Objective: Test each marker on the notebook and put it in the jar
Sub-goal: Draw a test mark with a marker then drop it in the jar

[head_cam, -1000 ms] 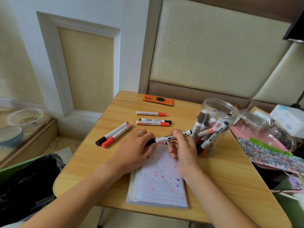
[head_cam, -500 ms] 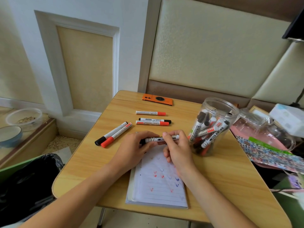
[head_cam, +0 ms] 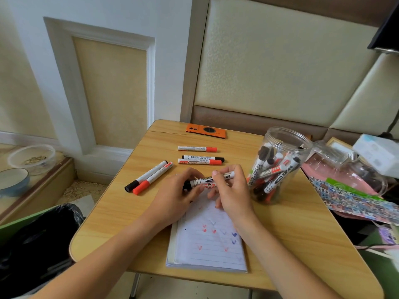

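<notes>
Both hands hold one black-capped whiteboard marker [head_cam: 205, 180] level above the top of the lined notebook [head_cam: 208, 244]. My left hand [head_cam: 177, 195] grips its black cap end; my right hand [head_cam: 232, 190] pinches the white barrel. The notebook page carries small red and blue check marks. A clear plastic jar [head_cam: 278, 165] with several markers inside stands just right of my right hand. Several loose markers lie on the wooden table [head_cam: 121, 203]: a black and red pair [head_cam: 149, 176] at the left, another pair [head_cam: 201, 160] ahead, and a red one [head_cam: 197, 148] behind them.
An orange phone [head_cam: 206, 131] lies at the table's far edge. To the right sit a pink tray with clear glass items [head_cam: 345, 169], a patterned sheet [head_cam: 354, 201] and a tissue pack [head_cam: 377, 152]. A black-lined bin [head_cam: 36, 244] stands at the lower left; bowls [head_cam: 13, 180] rest beyond it.
The marker has shifted left, away from the jar, to sit between both hands. My left hand has closed round its black cap end.
</notes>
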A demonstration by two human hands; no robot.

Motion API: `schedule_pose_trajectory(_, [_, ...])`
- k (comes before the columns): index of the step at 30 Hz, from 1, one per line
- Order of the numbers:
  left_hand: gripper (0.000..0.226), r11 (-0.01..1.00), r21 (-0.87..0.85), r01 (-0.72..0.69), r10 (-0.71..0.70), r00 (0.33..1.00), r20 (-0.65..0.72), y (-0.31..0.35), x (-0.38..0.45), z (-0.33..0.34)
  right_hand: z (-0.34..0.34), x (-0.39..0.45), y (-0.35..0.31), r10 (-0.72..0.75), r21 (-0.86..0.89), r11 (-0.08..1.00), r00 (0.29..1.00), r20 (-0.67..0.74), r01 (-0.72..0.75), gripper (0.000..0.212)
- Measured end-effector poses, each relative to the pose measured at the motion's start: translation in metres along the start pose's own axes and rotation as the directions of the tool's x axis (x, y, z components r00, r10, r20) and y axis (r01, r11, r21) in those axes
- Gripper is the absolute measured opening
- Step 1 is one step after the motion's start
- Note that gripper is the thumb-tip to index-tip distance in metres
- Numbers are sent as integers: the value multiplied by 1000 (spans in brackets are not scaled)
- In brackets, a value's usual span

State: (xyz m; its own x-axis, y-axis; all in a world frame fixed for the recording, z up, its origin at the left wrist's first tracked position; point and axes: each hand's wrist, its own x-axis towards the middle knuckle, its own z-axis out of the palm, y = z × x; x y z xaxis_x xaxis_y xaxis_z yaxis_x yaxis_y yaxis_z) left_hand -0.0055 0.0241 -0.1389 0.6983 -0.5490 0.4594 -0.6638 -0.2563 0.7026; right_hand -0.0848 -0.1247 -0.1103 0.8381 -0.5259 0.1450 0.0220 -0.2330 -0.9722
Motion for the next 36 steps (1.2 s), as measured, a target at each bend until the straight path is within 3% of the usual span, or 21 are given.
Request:
schedule_pose_trajectory(3, [57, 998, 44, 52, -54, 997, 57, -5, -5, 3, -7, 6, -18, -264, -113, 961, 959, -99, 253, 17])
schedule_pose_trajectory(5, [66, 995, 95, 17, -23, 997, 67, -6, -7, 5, -17, 8, -39, -488, -275, 856, 860, -147, 438, 19])
schedule_pose_trajectory(8, [46, 963, 263, -54, 41, 998, 53, -6, -8, 3, -41, 11, -77, -699, -420, 693, 690, -190, 586, 18])
schedule_pose_trajectory(10, [24, 944, 321, -75, 60, 996, 59, -7, -10, 1, -62, 18, -100, -773, -520, 614, 585, -245, 594, 18])
schedule_pose_trajectory(13, [16, 938, 336, -85, 66, 996, 68, -10, -14, 3, -95, 35, -122, -803, -633, 569, 522, -288, 525, 19])
schedule_pose_trajectory(15, [15, 939, 334, -84, 66, 996, 63, -10, -15, 4, -110, 44, -126, -762, -706, 567, 596, -253, 424, 16])
schedule_pose_trajectory(17, [17, 943, 324, -80, 65, 996, 58, -10, -15, 4, -115, 50, -123, -661, -788, 541, 728, -182, 295, 12])
schedule_pose_trajectory(20, [28, 947, 314, -63, 48, 997, 55, -10, -16, 5, -115, 53, -115, -526, -804, 537, 846, -82, 256, 16])
schedule_pose_trajectory(26, [26, 944, 324, -60, 38, 997, 73, -10, -15, 4, -120, 53, -118, -492, -826, 503, 870, -32, 254, 12])
schedule_pose_trajectory(31, [25, 944, 326, -52, 27, 996, 80, -9, -15, 4, -122, 52, -114, -540, -868, 433, 841, -35, 243, 13])
schedule_pose_trajectory(34, [23, 944, 327, -49, 19, 996, 92, -9, -15, 4, -118, 52, -106, -384, -867, 455, 923, 13, 202, 8])
schedule_pose_trajectory(36, [19, 943, 330, -51, 20, 995, 97, -9, -15, 4, -116, 50, -109, -299, -852, 498, 954, 10, 165, 24])
